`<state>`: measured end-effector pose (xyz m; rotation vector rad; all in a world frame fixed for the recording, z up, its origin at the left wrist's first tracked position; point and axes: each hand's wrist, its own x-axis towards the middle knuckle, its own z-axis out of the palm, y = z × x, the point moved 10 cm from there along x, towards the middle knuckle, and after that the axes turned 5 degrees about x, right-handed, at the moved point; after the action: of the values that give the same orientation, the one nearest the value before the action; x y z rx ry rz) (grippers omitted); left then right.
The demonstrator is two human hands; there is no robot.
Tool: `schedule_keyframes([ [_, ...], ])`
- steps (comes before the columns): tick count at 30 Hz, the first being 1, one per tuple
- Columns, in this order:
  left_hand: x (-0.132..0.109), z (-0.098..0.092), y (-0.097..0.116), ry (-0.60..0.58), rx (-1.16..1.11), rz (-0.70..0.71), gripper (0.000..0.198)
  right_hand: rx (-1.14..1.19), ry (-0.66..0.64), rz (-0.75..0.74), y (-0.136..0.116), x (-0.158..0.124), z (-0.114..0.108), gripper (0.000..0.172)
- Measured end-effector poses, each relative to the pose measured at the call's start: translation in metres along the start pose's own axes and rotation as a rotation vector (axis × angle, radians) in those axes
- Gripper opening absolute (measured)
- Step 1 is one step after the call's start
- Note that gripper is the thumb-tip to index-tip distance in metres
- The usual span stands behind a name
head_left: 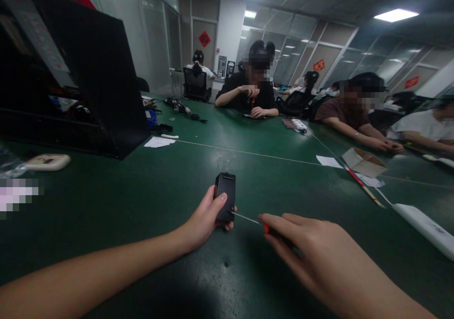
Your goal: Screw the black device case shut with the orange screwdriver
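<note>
A small black rectangular device lies on the green table in front of me. My left hand is closed around its near end, thumb on its top face. My right hand is closed on a thin screwdriver with an orange and black handle. The metal shaft points left and its tip touches the device's near right edge.
A large black open case stands at the left with a white object before it. A cardboard box, papers, a red stick and a white power strip lie at the right. Several people sit working across the table.
</note>
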<state>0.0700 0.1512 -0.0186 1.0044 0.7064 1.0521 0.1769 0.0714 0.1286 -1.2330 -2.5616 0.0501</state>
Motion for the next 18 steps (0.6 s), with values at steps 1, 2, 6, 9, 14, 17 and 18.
schedule_keyframes([
  [1, 0.0, -0.001, 0.001, 0.019, -0.01, -0.01, 0.037, 0.004, 0.012, -0.013, -0.003, 0.0, -0.003, 0.014],
  [2, 0.0, -0.001, 0.001, 0.035, -0.02, -0.019, 0.037, 0.007, 0.022, -0.023, -0.006, 0.0, -0.005, 0.012],
  [6, 0.0, -0.002, 0.002, 0.056, -0.036, -0.026, 0.04, -0.047, -0.017, -0.025, -0.013, 0.002, 0.0, 0.013],
  [9, 0.001, -0.003, 0.0, 0.051, -0.01, -0.019, 0.04, -0.125, -0.097, -0.007, -0.011, 0.002, 0.013, 0.015],
  [14, 0.002, -0.005, -0.002, 0.046, 0.007, -0.004, 0.04, -0.147, -0.112, -0.031, -0.013, 0.001, 0.015, 0.016],
  [17, 0.002, -0.005, -0.002, 0.061, -0.011, -0.014, 0.039, -0.142, -0.075, -0.045, -0.015, 0.001, 0.01, 0.016],
  [18, 0.002, -0.005, -0.001, 0.062, -0.012, -0.014, 0.039, -0.14, -0.068, -0.047, -0.016, 0.001, 0.009, 0.016],
])
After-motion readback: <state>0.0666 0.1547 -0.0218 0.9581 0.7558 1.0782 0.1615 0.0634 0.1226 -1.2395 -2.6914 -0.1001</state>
